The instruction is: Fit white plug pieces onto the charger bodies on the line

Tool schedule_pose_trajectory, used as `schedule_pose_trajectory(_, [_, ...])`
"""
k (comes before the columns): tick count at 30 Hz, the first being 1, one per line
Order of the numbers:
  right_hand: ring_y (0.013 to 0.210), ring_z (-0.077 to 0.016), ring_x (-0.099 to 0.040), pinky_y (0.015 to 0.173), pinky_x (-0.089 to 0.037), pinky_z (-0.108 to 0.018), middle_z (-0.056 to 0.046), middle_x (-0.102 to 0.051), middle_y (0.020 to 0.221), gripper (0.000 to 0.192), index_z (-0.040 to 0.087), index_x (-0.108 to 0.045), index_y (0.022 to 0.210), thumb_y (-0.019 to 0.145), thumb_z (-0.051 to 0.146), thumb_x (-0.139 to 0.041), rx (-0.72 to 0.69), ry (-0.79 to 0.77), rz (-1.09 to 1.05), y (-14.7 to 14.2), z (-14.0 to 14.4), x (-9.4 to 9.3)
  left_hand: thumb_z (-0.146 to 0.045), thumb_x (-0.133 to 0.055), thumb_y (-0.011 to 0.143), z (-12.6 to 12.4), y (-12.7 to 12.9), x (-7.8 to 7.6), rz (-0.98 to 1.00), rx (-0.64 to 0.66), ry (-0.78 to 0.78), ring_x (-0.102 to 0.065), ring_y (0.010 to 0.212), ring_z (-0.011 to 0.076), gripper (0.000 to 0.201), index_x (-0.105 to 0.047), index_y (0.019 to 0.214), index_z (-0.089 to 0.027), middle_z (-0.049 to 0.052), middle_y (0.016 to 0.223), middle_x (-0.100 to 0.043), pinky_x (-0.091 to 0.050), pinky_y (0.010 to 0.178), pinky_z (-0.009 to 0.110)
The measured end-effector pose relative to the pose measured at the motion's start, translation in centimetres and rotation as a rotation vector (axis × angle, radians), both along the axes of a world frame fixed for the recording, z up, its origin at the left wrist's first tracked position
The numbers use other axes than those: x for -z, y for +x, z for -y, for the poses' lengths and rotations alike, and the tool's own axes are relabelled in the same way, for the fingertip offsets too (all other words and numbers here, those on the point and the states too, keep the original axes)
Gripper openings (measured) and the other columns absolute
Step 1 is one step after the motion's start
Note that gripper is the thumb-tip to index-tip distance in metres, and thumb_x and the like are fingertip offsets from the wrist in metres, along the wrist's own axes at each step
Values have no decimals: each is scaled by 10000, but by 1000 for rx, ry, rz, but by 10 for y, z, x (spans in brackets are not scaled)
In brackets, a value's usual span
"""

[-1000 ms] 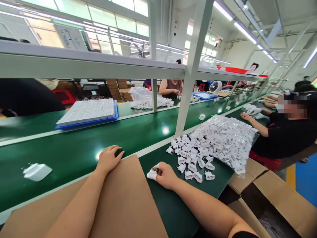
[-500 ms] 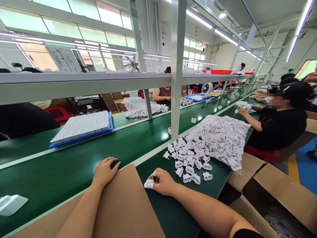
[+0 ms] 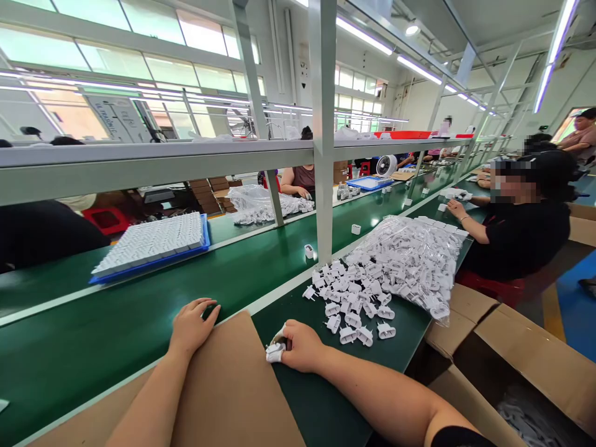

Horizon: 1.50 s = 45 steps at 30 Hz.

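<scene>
My left hand (image 3: 193, 324) lies at the belt-side edge of a brown cardboard sheet (image 3: 223, 379), fingers stretched forward and thumb apart, with nothing visible in it. On the dark green table beside the sheet, my right hand (image 3: 300, 346) is closed in a pinch. White coverings sit on its thumb and fingertip. Between them is a small white plug part (image 3: 274, 349), partly hidden by the fingers. A heap of loose white two-pin plug parts (image 3: 354, 304) lies beyond my right hand, spilling from a clear plastic bag (image 3: 414, 261) full of them.
A green conveyor belt (image 3: 223, 273) runs past, carrying a few white pieces (image 3: 308, 251). A metal post (image 3: 323, 155) stands at its edge under a long shelf (image 3: 186, 158). Across lies a blue tray (image 3: 205, 234) of white parts. Right: open cardboard boxes (image 3: 526, 335) and a seated co-worker (image 3: 521, 217).
White pieces on the belt have shifted left and nearer; the large one at far left has almost left view. My right hand still pinches the plug part, and my left hand has hardly moved.
</scene>
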State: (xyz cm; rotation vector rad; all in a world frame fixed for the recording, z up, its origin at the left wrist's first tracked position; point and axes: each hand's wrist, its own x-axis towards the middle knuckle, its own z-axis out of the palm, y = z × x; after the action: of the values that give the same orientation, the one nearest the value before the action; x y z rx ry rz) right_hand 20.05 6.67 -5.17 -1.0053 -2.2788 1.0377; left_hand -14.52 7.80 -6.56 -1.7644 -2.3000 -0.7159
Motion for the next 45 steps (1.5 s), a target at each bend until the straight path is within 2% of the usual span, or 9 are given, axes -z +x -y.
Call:
schedule_pose_trajectory(11, [708, -116, -498, 608, -314, -250, 12, -576, 906, 151, 180, -739, 892, 803, 209, -856, 105, -15, -73, -1, 1, -11, -419, -370, 1002, -25, 28, -5, -168, -75, -112, -543, 1333, 375, 489, -722, 1198, -141, 176, 1367, -662, -408, 1145, 513])
schedule_pose_trajectory(16, [763, -143, -551, 622, -328, -257, 0, -643, 927, 106, 200, -696, 871, 837, 216, -794, 38, 86, -91, 4, 7, -22, -387, -462, 966, -44, 53, -32, -62, -64, -48, -508, 1361, 417, 437, -701, 1215, -119, 219, 1363, -647, -362, 1178, 566])
schedule_pose_trajectory(21, [751, -155, -566, 633, -359, -250, 1, -659, 873, 108, 208, -672, 826, 822, 224, -778, -166, 7, 0, 4, 20, -25, -403, -603, 946, -101, 108, -55, 183, 66, -51, -521, 1365, 365, 387, -715, 1215, -148, 166, 1372, -656, -381, 1203, 458])
schedule_pose_trajectory(27, [648, -137, -527, 583, -325, -250, 39, -612, 751, 146, 210, -636, 773, 767, 189, -780, -312, -202, 88, 4, 27, -26, -473, -899, 774, -179, 171, -35, 401, 124, -138, -606, 1294, 331, 808, -585, 1437, -135, 184, 1437, -626, -467, 1107, 368])
schedule_pose_trajectory(31, [632, -140, -541, 586, -351, -245, 60, -598, 690, 135, 220, -682, 824, 748, 127, -744, -365, -290, 80, 6, 24, -25, -406, -791, 894, -194, 192, -33, 498, 82, -128, -663, 1193, 352, 561, -628, 1354, -130, 212, 1327, -681, -517, 1032, 434])
schedule_pose_trajectory(34, [715, -166, -595, 652, -425, -255, 29, -652, 736, 96, 219, -739, 820, 758, 215, -813, -369, -326, -6, 9, 18, -26, -269, -719, 906, -179, 184, -43, 538, 133, -121, -665, 1196, 341, 445, -662, 1322, -121, 194, 1291, -709, -500, 1077, 452])
schedule_pose_trajectory(37, [853, -205, -626, 793, -486, -310, -23, -696, 851, 242, 220, -773, 779, 710, 413, -904, -192, -330, -203, 13, 7, -32, -193, -707, 850, -137, 158, -51, 585, 245, -120, -691, 1152, 278, 561, -634, 1403, -131, 136, 1312, -716, -503, 1088, 377])
schedule_pose_trajectory(41, [841, -195, -622, 819, -504, -333, -37, -724, 899, 418, 218, -789, 856, 625, 533, -938, -6, -702, -513, 14, -8, -42, -202, -645, 870, -37, 125, -48, 658, 300, -107, -706, 1095, 234, 634, -556, 1497, -158, 95, 1337, -706, -538, 1053, 355])
schedule_pose_trajectory(45, [761, -150, -602, 712, -494, -279, -24, -725, 880, 516, 205, -780, 895, 534, 502, -998, -13, -991, -570, 13, -13, -47, -303, -597, 957, 70, 130, -40, 696, 421, -40, -643, 1257, 258, 564, -533, 1502, -174, 109, 1433, -647, -502, 1130, 402])
